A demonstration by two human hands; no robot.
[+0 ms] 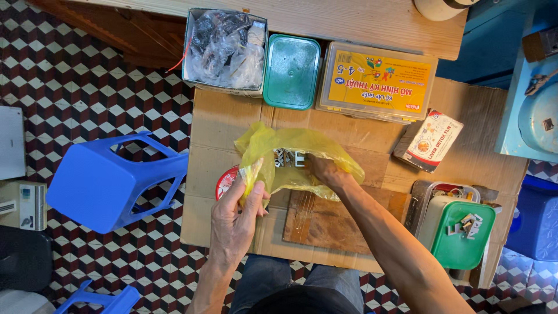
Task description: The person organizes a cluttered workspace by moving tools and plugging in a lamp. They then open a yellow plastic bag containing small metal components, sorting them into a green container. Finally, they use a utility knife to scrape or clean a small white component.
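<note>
A yellow plastic bag (273,145) lies open on a sheet of cardboard (221,122). My left hand (235,218) pinches the bag's near left edge between thumb and fingers. My right hand (322,170) reaches into the bag's mouth, fingers partly hidden by the plastic. Several small grey metal pieces (288,157) show inside the bag, right beside my right fingers. A red round lid (225,181) peeks out under the bag's left side.
Behind the bag stand a box of clear bags (224,49), a green lidded box (290,71) and a yellow-labelled plastic case (375,81). A small carton (430,141) and a green lid with metal pieces (462,232) sit at right. A wooden board (325,224) lies near me. A blue stool (110,180) stands left.
</note>
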